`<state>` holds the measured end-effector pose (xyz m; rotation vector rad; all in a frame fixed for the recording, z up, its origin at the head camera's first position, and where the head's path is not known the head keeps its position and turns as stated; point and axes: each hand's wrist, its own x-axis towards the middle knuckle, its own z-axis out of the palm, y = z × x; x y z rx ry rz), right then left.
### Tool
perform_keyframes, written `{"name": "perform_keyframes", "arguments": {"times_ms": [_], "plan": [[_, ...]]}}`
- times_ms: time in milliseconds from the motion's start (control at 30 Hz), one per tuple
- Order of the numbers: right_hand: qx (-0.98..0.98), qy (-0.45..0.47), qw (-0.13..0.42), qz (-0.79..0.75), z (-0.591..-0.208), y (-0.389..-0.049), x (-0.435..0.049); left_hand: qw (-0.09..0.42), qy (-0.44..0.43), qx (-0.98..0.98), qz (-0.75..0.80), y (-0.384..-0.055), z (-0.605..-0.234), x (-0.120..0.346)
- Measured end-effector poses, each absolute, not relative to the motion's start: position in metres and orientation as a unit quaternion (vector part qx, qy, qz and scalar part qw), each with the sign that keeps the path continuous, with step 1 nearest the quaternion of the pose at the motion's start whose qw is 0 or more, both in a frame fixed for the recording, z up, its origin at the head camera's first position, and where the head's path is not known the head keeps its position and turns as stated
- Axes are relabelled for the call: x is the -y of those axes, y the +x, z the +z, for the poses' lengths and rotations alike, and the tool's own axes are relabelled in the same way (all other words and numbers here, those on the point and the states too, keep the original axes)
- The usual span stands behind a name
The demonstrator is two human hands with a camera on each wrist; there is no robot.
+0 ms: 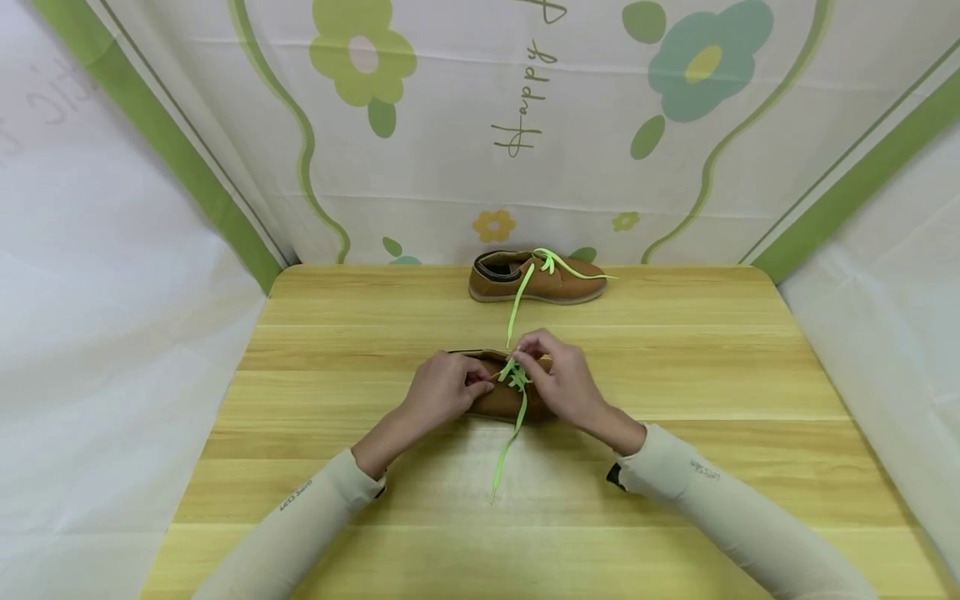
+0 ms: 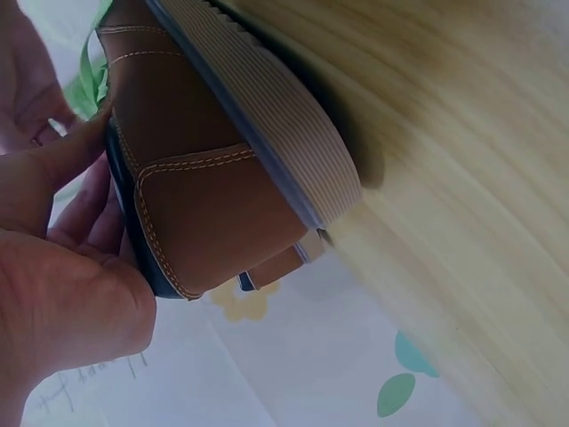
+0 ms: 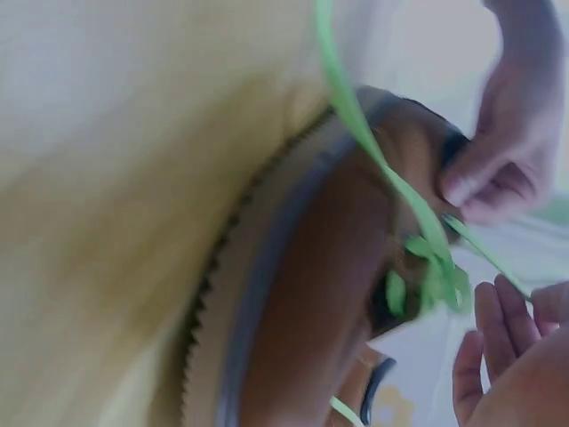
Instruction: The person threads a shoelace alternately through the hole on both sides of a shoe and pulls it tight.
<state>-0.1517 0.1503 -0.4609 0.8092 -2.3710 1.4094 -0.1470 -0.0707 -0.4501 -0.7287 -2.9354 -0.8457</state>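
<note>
A brown shoe (image 1: pixel 498 404) with bright green laces stands on the table below both hands. My left hand (image 1: pixel 446 387) pinches the edge of its opening beside the top eyelet; the left wrist view shows the heel (image 2: pixel 213 213) close to this hand. With thumb and fingertips, my right hand (image 1: pixel 562 375) holds a green shoelace (image 3: pixel 484 252), drawn straight from the eyelet in the right wrist view. The other lace end (image 1: pixel 512 442) hangs over the near side onto the table. More lace (image 3: pixel 436 276) lies bunched over the front of the shoe.
Behind, near the table's far edge, stands a second brown shoe (image 1: pixel 562 287) with loose green laces, one end trailing toward the near shoe. A white curtain (image 1: pixel 450 158) with printed flowers rises past that edge. The wooden tabletop (image 1: pixel 712 375) spreads around the hands.
</note>
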Motion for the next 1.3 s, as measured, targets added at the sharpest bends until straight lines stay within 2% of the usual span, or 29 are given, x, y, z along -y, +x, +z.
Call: {"name": "perform_keyframes", "arguments": {"times_ms": [167,267,433,800,933,1300], "plan": [[0.756,0.178,0.107,0.621,-0.44,-0.16,-0.167,0.001,-0.227,0.937,-0.264,-0.148,-0.451,0.07],[0.705,0.144,0.118,0.684,-0.428,-0.167,-0.181,0.002,-0.227,0.937,-0.264,-0.148,-0.451,0.07],[0.667,0.139,0.15,0.716,-0.421,-0.172,-0.202,0.003,-0.224,0.939,-0.26,-0.148,-0.449,0.07],[0.664,0.121,0.153,0.722,-0.417,-0.169,-0.212,0.009,-0.228,0.939,-0.259,-0.149,-0.45,0.07],[0.684,0.125,0.129,0.707,-0.413,-0.165,-0.21,0.003,-0.226,0.939,-0.259,-0.148,-0.451,0.07],[0.719,0.168,0.021,0.674,-0.403,-0.145,-0.193,-0.011,-0.232,0.935,-0.267,-0.149,-0.449,0.071]]}}
